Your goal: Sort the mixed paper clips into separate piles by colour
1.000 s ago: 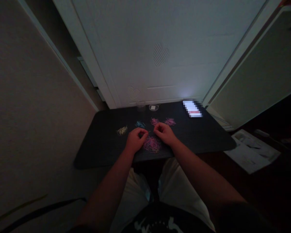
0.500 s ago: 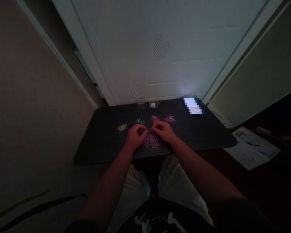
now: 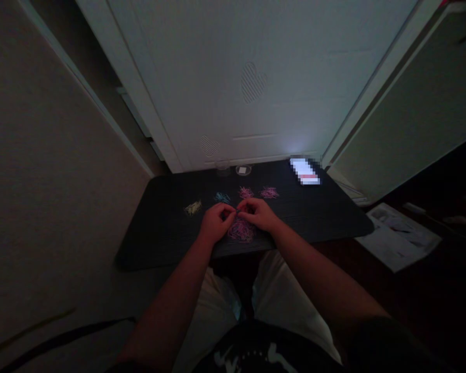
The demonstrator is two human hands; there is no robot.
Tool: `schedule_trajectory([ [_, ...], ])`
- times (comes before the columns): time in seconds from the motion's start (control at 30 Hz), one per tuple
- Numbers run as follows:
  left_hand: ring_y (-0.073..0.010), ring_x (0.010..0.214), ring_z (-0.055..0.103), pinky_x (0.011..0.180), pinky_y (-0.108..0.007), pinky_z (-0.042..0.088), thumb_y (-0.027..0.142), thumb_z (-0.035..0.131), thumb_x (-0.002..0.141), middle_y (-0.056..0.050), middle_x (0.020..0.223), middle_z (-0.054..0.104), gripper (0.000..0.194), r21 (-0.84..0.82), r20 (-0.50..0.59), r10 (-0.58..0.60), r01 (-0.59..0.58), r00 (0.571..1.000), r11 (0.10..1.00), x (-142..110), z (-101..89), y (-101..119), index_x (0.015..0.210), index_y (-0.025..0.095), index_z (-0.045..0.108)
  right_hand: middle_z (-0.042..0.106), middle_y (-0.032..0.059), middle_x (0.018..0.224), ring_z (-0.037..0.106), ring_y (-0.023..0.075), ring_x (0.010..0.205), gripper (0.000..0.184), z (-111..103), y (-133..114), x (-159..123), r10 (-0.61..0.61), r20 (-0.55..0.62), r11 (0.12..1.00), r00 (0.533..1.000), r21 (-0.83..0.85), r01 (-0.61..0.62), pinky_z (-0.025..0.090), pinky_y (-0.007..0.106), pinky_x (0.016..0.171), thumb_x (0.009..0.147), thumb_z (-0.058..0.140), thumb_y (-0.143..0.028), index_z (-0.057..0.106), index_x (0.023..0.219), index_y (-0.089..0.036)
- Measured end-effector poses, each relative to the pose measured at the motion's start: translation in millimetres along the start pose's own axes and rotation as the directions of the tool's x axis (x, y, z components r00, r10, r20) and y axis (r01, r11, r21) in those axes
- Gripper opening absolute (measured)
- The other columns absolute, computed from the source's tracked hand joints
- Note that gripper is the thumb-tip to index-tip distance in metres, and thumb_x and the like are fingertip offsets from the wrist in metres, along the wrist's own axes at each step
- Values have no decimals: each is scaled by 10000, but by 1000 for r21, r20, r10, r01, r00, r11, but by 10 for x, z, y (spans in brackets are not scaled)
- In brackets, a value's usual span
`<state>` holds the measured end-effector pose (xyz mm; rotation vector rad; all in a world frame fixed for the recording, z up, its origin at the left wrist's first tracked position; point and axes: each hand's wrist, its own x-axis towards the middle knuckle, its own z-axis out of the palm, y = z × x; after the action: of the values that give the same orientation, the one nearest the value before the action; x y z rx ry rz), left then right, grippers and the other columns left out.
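Note:
My left hand (image 3: 217,220) and my right hand (image 3: 259,213) meet over the near middle of a dark table, their fingertips pinched and almost touching. What lies between the fingertips is too small and dim to make out. Just below them is a mixed heap of thin, looped, coloured strands (image 3: 241,230) that look like small rubber bands, mostly pink and purple. Sorted little piles lie beyond: a pale yellow pile (image 3: 193,207) at left, a blue pile (image 3: 221,197), a pink pile (image 3: 246,192) partly behind my right hand, and a pink-purple pile (image 3: 270,192).
At the back of the dark table (image 3: 155,233) stand a clear cup (image 3: 222,167) and a round clear lid (image 3: 243,170) with a white label. A lit phone (image 3: 305,171) is at the back right. A white panel (image 3: 202,93) rises behind; papers (image 3: 399,235) lie lower right.
My fingertips have come closer together; a thin strand showed between them before. The whole view has shifted slightly, while the piles stay in place.

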<state>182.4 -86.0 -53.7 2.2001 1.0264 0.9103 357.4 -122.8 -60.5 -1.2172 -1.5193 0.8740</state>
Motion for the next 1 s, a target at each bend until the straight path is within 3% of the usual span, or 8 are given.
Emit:
schedule_trajectory([
  [0.23,-134,704,571,657,-256,449,263,581,791,-15,744,626,112,-15,40,34,-34,999,999,5,-11,20,797,175,650,567,-11,616,476,102,578,128,-4,48,27,3,-18,999,1000,-32,-3,372,230,551,724,615,-282,630,705,-156],
  [0.5,-130,672,560,614,-251,442,268,578,784,-18,754,626,114,-27,0,-17,17,1000,999,-6,-18,-6,787,175,643,518,-30,599,452,95,557,171,-78,61,38,75,-172,986,982,157,-48,366,231,543,697,630,-318,549,665,-170],
  [0.7,-131,686,565,613,-246,438,271,578,788,-18,753,626,120,-20,6,7,-7,1000,1000,-12,-9,-22,799,177,653,549,-17,606,473,103,556,155,-1,20,-3,25,5,999,1000,34,-25,365,229,526,691,648,-293,636,761,-156],
  [1.0,-127,675,570,606,-242,440,263,599,776,-11,735,632,106,-21,2,17,-16,1000,1000,-6,1,-11,797,180,661,615,15,663,522,119,611,150,-19,67,10,-45,-13,997,999,-59,44,394,238,572,740,615,-295,654,720,-151],
])
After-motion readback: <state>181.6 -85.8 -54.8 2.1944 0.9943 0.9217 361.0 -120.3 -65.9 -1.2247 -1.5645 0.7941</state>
